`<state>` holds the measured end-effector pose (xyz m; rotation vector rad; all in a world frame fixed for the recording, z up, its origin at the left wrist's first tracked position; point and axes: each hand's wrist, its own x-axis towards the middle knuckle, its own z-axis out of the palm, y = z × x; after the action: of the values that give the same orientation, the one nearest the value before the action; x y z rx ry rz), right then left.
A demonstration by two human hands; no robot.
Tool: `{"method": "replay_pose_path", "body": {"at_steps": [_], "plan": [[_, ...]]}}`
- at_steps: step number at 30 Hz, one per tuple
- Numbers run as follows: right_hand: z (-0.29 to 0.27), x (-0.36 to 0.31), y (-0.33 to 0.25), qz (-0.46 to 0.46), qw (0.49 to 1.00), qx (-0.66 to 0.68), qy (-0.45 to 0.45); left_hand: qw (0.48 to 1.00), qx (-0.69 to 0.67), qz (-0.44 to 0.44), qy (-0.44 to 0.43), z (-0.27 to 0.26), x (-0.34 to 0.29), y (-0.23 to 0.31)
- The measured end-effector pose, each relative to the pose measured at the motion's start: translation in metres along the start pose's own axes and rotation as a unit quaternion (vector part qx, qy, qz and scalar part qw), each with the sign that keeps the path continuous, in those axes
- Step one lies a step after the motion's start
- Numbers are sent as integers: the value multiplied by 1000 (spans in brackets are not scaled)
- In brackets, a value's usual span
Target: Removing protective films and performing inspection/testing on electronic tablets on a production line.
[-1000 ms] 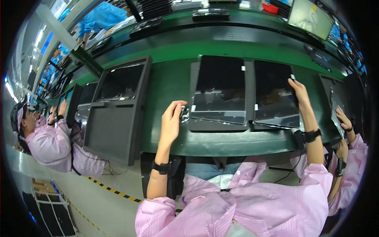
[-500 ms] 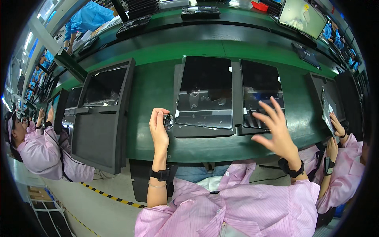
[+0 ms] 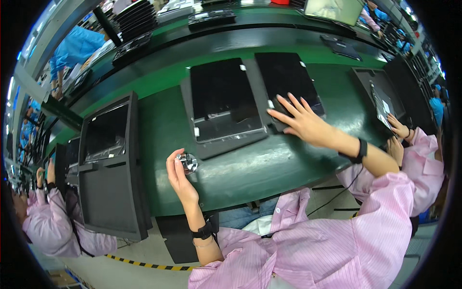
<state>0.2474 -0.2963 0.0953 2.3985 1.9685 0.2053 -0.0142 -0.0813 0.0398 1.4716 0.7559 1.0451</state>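
Two flat black display panels lie side by side on dark grey foam boards. The left panel [image 3: 221, 89] has a glossy clear edge at its bottom and small white tabs at two corners. My right hand [image 3: 305, 124] is open, its fingers spread over the near left corner of the right panel [image 3: 285, 74]; whether the fingertips press on it is hard to tell. Left of the panels, my left hand [image 3: 181, 180] is closed on a small shiny round metal piece [image 3: 190, 164], just above the table. The foam board [image 3: 228, 148] sticks out under the left panel.
A large dark foam tray [image 3: 111, 197] with another panel stands at the table's left edge. On the right, a co-worker's hands [image 3: 398, 130] hold a thin panel beside an open tray [image 3: 387, 79]. A monitor [image 3: 333, 10] and dark devices stand along the back shelf.
The whole view has turned and shifted. My right hand has moved from above the right panel's near right part to its near left corner. My left hand still holds the metal piece.
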Motion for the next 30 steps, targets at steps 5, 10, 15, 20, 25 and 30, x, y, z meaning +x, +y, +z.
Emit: {"method": "replay_pose_path", "body": {"at_steps": [5,10,15,20,25,30], "plan": [[18,82,49,-2,1000,7,3,999,38,35,-2,1,0,-4],[34,163,110,4,998,64,-14,994,92,53,-10,-1,-4,-6],[53,209,141,11,998,70,-1,995,92,20,-10,2,-4,-4],[63,233,148,10,994,104,40,994,102,27,-6,5,0,4],[38,218,176,-57,950,210,224,995,100,25,9,8,2,9],[55,119,325,392,914,-3,102,989,135,68,-9,20,4,9]]}}
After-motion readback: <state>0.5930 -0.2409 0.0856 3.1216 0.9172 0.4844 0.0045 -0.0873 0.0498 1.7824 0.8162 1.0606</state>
